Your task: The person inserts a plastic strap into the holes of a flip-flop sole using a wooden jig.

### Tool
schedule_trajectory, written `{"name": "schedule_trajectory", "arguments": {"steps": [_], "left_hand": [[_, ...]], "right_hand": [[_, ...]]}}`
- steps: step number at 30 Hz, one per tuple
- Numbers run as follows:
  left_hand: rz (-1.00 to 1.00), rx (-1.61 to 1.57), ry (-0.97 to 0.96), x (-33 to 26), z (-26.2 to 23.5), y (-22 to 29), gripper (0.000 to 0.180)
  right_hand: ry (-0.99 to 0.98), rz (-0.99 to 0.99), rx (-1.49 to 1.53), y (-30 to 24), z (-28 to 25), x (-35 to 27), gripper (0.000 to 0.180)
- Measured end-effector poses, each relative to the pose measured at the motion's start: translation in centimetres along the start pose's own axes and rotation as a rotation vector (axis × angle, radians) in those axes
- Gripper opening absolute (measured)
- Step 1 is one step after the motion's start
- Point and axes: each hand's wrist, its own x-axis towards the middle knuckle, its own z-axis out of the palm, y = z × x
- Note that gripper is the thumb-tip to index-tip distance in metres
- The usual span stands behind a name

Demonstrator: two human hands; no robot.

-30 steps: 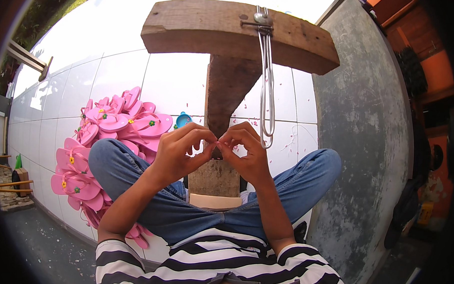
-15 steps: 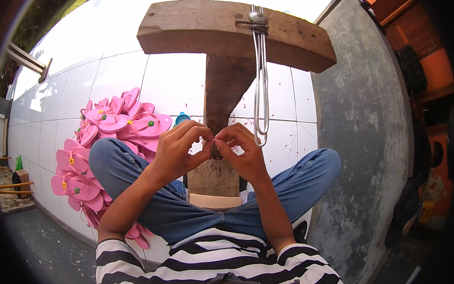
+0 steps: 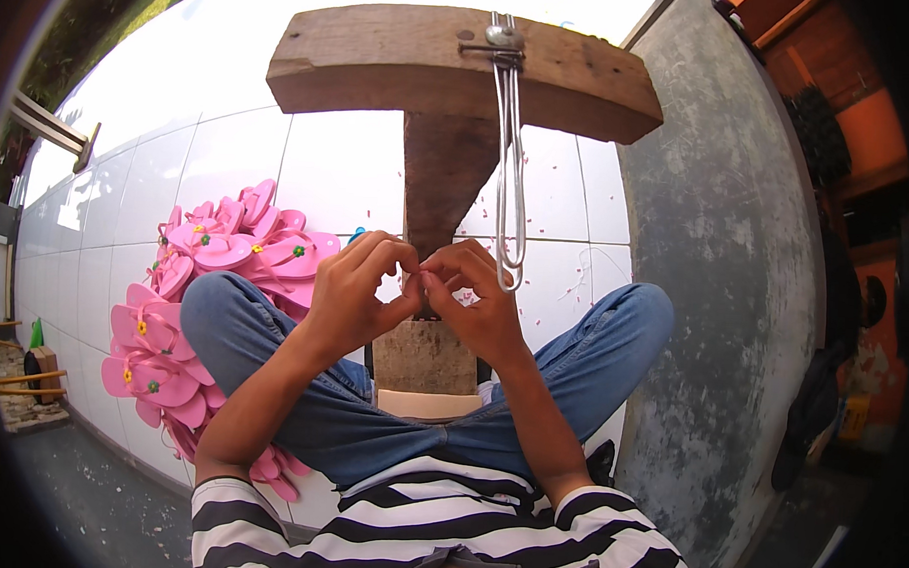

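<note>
My left hand [image 3: 356, 293] and my right hand [image 3: 482, 303] meet fingertip to fingertip in front of a wooden T-shaped stand [image 3: 444, 163]. Thumb and forefinger are pinched on each side. Whatever lies between them is too small to make out. Just beyond my right fingers, long metal wire loops [image 3: 508, 176] hang from a nail and bolt on the stand's crossbar [image 3: 382, 66]. Below the hands, between my legs, is the stand's wooden base [image 3: 425, 358] with a beige strip [image 3: 428, 405] at its near end.
Pink flip-flops [image 3: 215, 248] with small flower ornaments are heaped on the white tiles at my left. A blue object [image 3: 357, 235] shows partly behind my left hand. Small pink scraps dot the tiles [image 3: 555, 263]. A grey concrete strip [image 3: 714, 293] runs along the right.
Both hands keep pinching close together, with slight finger movement. The stand and wire loops appear shifted slightly left in the picture. My left hand now covers more of the blue object.
</note>
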Motion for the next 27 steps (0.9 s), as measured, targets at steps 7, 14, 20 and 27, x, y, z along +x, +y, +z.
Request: {"name": "schedule_trajectory", "arguments": {"steps": [7,14,20,27], "left_hand": [[-0.124,-0.212,-0.012,2.0,0.0,0.8,0.016],[-0.265,-0.586,-0.017,3.1,0.2,0.1,0.011],[-0.196,-0.664,0.017,3.5,0.4,0.6,0.008],[-0.181,-0.588,-0.039,3.1,0.1,0.1,0.011]], "right_hand": [[0.143,-0.095,-0.026,-0.6,-0.9,1.2,0.015],[0.192,-0.128,0.008,-2.2,-1.7,2.2,0.015],[0.205,-0.116,0.011,-2.2,-1.8,2.1,0.018],[0.179,-0.169,0.018,-1.8,-1.8,2.0,0.014]]}}
